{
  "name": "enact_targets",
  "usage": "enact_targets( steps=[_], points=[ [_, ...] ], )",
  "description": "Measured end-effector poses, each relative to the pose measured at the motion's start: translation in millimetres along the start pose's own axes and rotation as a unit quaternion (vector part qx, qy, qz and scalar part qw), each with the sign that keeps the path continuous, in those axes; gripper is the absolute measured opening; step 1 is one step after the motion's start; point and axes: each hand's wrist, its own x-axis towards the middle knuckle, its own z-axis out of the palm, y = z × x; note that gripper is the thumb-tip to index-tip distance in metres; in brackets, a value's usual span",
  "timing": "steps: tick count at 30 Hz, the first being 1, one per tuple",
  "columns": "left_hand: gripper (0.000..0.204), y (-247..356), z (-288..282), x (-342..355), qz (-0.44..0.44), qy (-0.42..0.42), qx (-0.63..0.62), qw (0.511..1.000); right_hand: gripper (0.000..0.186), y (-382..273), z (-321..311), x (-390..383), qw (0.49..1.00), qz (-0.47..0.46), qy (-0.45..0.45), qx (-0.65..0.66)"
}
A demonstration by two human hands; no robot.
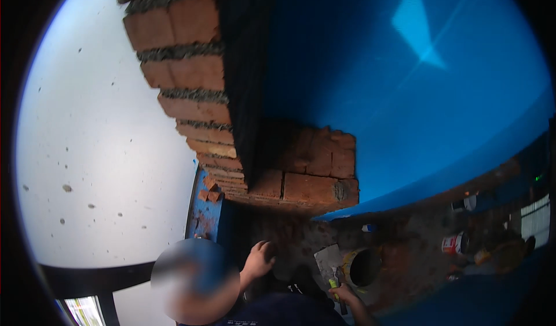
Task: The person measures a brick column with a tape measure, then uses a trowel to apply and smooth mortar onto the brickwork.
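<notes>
My right hand (346,294) is closed round the yellow-green handle of a trowel (328,259). The flat grey blade points away from me, beside a round bucket (350,261) with a yellowish side and a dark inside. Nothing shows in my left hand (259,261), which hangs loosely bent with its fingers slightly apart, below the brickwork. A tall red brick column (191,74) with rough grey mortar joints rises ahead on the left. Joined to its right side is a lower stretch of brickwork (313,188), with a dab of mortar (346,191) at its right end.
Behind the brickwork stands a blue wall (463,106) with a bright patch of light; a white speckled surface (104,152) lies left. Broken brick pieces (209,194) rest on a blue ledge (207,216). A white-and-red tub (453,243) stands farther right. A blurred circle hides the lower left.
</notes>
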Motion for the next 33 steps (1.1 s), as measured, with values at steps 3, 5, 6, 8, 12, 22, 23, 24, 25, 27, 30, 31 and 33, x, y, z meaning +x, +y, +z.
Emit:
enact_targets(
  steps=[3, 5, 6, 8, 12, 22, 23, 24, 25, 27, 30, 31, 33],
  points=[
    [0.058, 15, -17, 60, 0.076, 0.014, 0.035, 0.996, 0.025, -64, 16, -88, 0.996, 0.073, -0.048, -0.010],
    [0.057, 57, -31, 118, 0.125, 0.046, 0.058, 0.989, 0.026, -14, 10, -84, 0.996, 0.077, -0.034, 0.013],
    [0.057, 63, -42, 149, 0.096, 0.046, 0.092, 0.990, 0.025, -10, 11, -88, 0.996, 0.085, -0.027, 0.001],
    [0.055, 66, -55, 211, 0.066, 0.135, 0.109, 0.983, 0.023, -8, 14, -92, 0.995, 0.095, -0.020, -0.016],
    [0.060, 130, -88, 317, -0.090, 0.047, 0.193, 0.976, 0.020, -22, -2, -88, 0.997, 0.075, 0.009, 0.026],
    [0.079, 115, -15, 419, -0.044, 0.083, 0.378, 0.921, 0.015, -21, -54, -60, 0.993, 0.021, 0.061, 0.102],
    [0.079, 104, -25, 421, -0.058, 0.086, 0.380, 0.919, 0.015, -23, -56, -60, 0.994, 0.010, 0.059, 0.096],
    [0.088, 80, -39, 426, -0.114, 0.088, 0.319, 0.937, 0.015, -26, -59, -59, 0.995, 0.000, 0.053, 0.085],
    [0.099, 65, -45, 427, -0.164, 0.089, 0.253, 0.949, 0.014, -27, -62, -59, 0.996, -0.007, 0.050, 0.078],
    [0.090, 71, -39, 421, -0.108, 0.135, 0.287, 0.942, 0.014, -19, -70, -61, 0.996, -0.013, 0.057, 0.074],
    [0.064, 87, -40, 394, 0.082, 0.281, 0.380, 0.877, 0.014, -2, -83, -72, 0.995, -0.031, 0.075, 0.058],
    [0.059, 95, -38, 378, 0.109, 0.302, 0.392, 0.862, 0.014, 5, -85, -76, 0.995, -0.038, 0.080, 0.047],
    [0.049, 120, -37, 328, 0.123, 0.263, 0.283, 0.914, 0.015, 15, -95, -91, 0.992, -0.083, 0.098, -0.010]
  ],
)
